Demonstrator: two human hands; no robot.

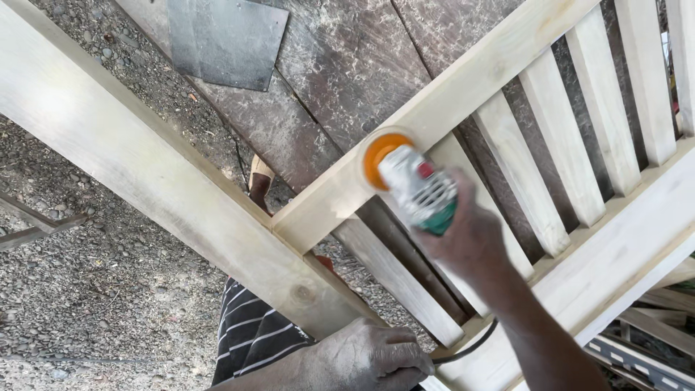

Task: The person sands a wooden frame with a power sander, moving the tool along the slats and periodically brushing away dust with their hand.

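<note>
scanning from the left, i see my left hand [373, 355] low in view, fingers curled around a dark cable [467, 349] beside the thick beam [145, 166]. further right, my right hand [463, 242] is clamped on the sander [416, 188], its orange disc [376, 156] pressed on the pale rail [434, 108]. the rail's long axis climbs up-right, ahead of that nearer hand, with slats [550, 152] beyond.

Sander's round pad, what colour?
Orange, on the sander's round pad pressed to the wooden rail; the head view shows it best.
</note>
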